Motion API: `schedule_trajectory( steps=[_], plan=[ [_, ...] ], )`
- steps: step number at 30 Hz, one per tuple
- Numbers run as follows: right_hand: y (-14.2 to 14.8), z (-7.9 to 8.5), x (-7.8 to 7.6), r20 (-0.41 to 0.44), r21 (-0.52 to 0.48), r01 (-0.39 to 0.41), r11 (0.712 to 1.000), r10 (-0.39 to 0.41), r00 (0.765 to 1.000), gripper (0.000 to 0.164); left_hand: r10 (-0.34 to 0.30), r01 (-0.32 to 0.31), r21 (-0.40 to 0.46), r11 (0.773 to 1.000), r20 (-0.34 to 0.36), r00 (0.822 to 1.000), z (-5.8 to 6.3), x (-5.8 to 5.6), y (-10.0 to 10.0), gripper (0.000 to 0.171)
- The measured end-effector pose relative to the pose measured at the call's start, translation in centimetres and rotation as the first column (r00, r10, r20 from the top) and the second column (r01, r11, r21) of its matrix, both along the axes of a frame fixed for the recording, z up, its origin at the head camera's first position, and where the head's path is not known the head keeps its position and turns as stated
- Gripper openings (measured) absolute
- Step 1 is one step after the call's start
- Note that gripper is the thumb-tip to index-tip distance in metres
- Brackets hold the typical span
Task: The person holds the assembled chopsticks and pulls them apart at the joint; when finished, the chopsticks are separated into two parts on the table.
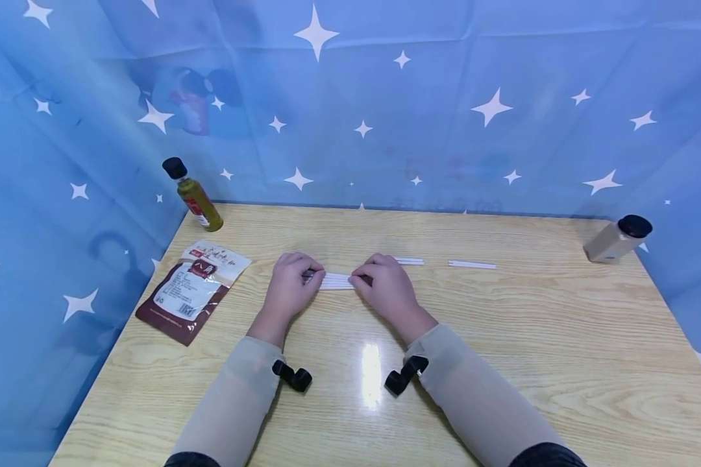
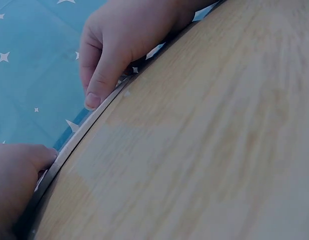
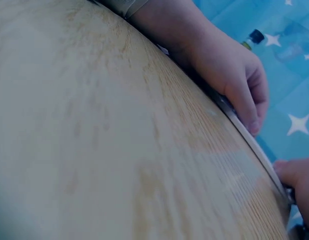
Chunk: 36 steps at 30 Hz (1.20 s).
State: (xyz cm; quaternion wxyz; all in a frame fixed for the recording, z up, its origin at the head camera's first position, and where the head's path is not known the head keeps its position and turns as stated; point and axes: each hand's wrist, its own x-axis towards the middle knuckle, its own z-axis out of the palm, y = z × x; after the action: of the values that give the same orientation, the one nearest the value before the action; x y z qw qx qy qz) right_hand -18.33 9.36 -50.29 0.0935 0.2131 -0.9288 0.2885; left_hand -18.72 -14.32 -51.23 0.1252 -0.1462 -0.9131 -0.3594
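Several thin white sticks (image 1: pixel 337 281) lie side by side on the table, pointing left and right, in the head view. My left hand (image 1: pixel 292 282) grips their left end, thumb and fingers curled in. At the right end, my right hand (image 1: pixel 387 285) pinches them between thumb and bent fingers. Both ends are hidden under the fingers. From the left wrist view, the sticks (image 2: pixel 77 136) show edge-on as a pale strip low along the tabletop, with a thumb pressed at each side. The right wrist view also shows the pale strip (image 3: pixel 252 145) between the two hands.
More white sticks (image 1: pixel 410 261) lie just beyond my right hand, and another small group (image 1: pixel 472 264) sits farther right. A brown-and-white pouch (image 1: pixel 193 292) and an oil bottle (image 1: pixel 200 204) stand left. A black-capped jar (image 1: pixel 610 243) is at the far right. A blue starry cloth (image 1: pixel 350 130) hangs behind.
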Motion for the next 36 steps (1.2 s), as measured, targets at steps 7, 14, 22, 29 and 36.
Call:
schedule_trajectory(
  steps=[7, 14, 22, 29, 36],
  plan=[
    [-0.3, 0.14, -0.06, 0.114, -0.02, 0.048, 0.999, -0.046, 0.992, 0.012, 0.0, 0.0, 0.014, 1.0, -0.004, 1.0, -0.02, -0.02, 0.05, 0.005],
    [-0.38, 0.25, 0.1, 0.14, 0.007, 0.049, 0.999, -0.05, 0.989, 0.013, -0.006, 0.006, 0.011, 1.0, -0.015, 1.0, -0.22, -0.01, 0.08, 0.009],
    [-0.36, 0.19, 0.0, 0.142, -0.023, 0.065, 0.998, -0.061, 0.988, 0.021, 0.022, -0.024, -0.043, 0.999, -0.042, 0.999, -0.11, 0.08, 0.37, 0.02],
    [-0.27, 0.06, -0.12, 0.115, -0.085, 0.08, 0.993, -0.07, 0.991, 0.02, 0.114, -0.117, -0.016, 0.993, -0.104, 0.988, -0.17, 0.12, 0.44, 0.023],
    [-0.05, -0.01, -0.06, -0.021, -0.118, 0.036, 0.992, -0.039, 0.999, 0.017, 0.126, -0.13, -0.013, 0.991, -0.17, 0.977, -0.21, 0.06, 0.47, 0.024]
  ],
)
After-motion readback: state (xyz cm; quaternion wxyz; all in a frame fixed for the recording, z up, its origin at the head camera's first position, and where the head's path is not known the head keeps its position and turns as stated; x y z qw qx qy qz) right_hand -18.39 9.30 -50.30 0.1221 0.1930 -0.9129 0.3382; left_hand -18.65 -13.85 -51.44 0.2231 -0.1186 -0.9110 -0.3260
